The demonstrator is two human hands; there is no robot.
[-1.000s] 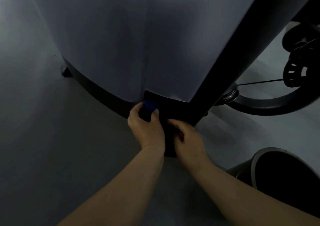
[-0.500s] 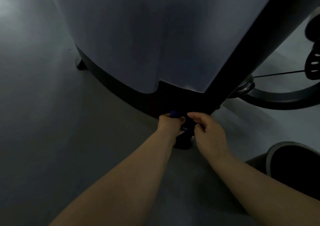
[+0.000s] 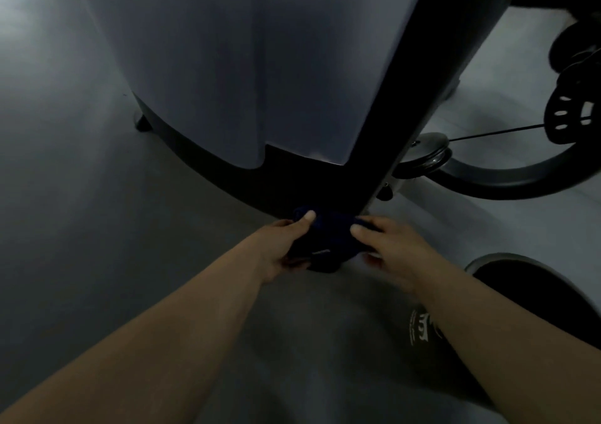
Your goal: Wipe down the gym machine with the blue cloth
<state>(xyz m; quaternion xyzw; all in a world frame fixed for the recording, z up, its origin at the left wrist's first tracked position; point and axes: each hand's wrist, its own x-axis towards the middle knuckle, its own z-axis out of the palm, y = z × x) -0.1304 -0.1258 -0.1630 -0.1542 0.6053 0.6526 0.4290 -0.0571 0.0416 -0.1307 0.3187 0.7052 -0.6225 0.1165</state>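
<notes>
Grey floor point(image 3: 97, 244) runs under the gym machine point(image 3: 247, 66), dimly lit. Down at the machine's black base, the blue cloth point(image 3: 325, 235) is bunched against the corner foot – the left hand point(image 3: 286, 244) grips its left side, thumb on top, and the right hand point(image 3: 390, 248) pinches its right edge. A black cable point(image 3: 487, 132) stretches off to the right.
</notes>
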